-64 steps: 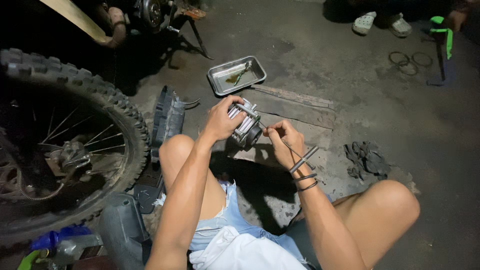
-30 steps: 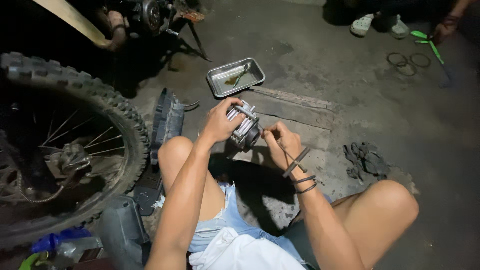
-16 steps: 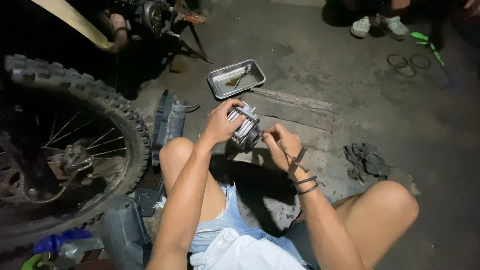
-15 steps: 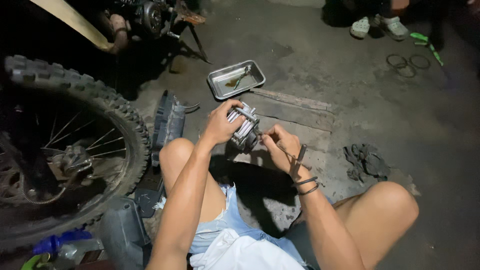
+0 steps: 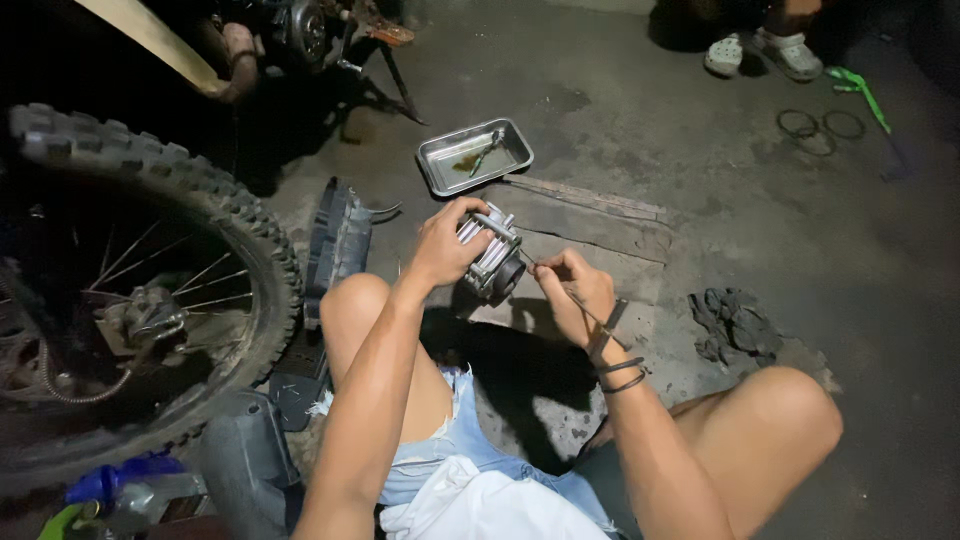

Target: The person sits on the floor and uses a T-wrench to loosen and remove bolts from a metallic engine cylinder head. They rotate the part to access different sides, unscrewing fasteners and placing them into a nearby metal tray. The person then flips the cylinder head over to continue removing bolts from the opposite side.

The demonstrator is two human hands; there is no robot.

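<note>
- Silver, finned metal engine cylinder (image 5: 492,262) sits in the grasp of the left hand (image 5: 443,243), held above the concrete floor (image 5: 700,230) just in front of the person's bare knees, its round bore turned toward the right hand.
- Left-hand fingers wrap over the cylinder's top and fins, clenched firmly on it.
- Right hand (image 5: 575,290) is just beside the cylinder's bore, its fingers pinched on a thin metal pick-like tool (image 5: 560,285) whose tip lies at the cylinder's edge; dark bands circle that wrist.
- Beyond the hands, a shallow rectangular steel tray (image 5: 440,175) lies on the floor, holding a smear of brownish oil and a small tool.
- To the left stands a knobby black motorcycle tyre on a spoked wheel (image 5: 150,300), with a black ribbed plastic part (image 5: 335,240) lying between it and the left knee.
- A crumpled dark rag (image 5: 735,325) lies to the right, near the right knee.
- Far off at the top right are another person's pale clog shoes (image 5: 760,52), two thin black rings (image 5: 820,125) and a green tool (image 5: 860,92).
</note>
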